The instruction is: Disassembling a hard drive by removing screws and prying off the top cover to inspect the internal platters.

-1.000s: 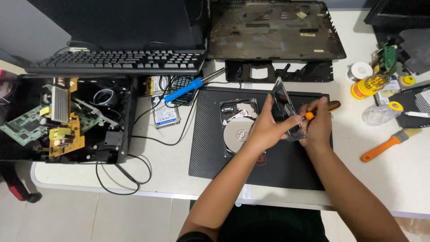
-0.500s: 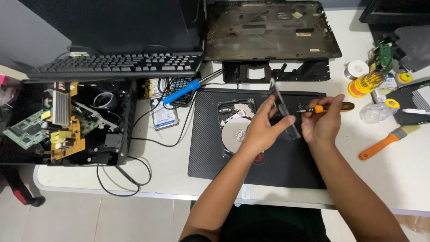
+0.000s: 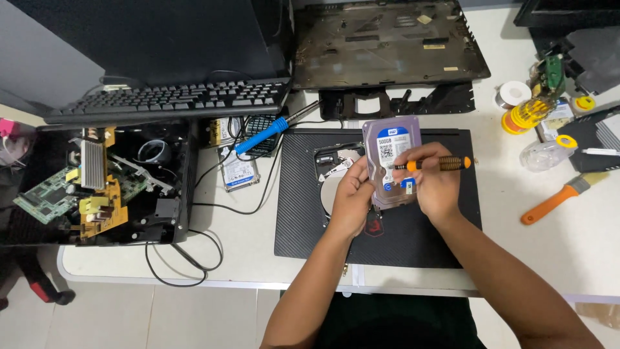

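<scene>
— Holding what? 
— Your left hand fingers clamp the hard-drive cover above the mat; your right hand grips a screwdriver. 
— Handling? 
— Probably stiff, light; grip edges.

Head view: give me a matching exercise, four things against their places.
Things:
1. drive cover
2. screwdriver
3. soldering iron
4. paintbrush

Places:
A. on the table, far right
B. in the right hand
C. held up over the black mat, left hand on its edge
D. below the keyboard

Pairs: 1-C, 2-B, 3-D, 4-A
</scene>
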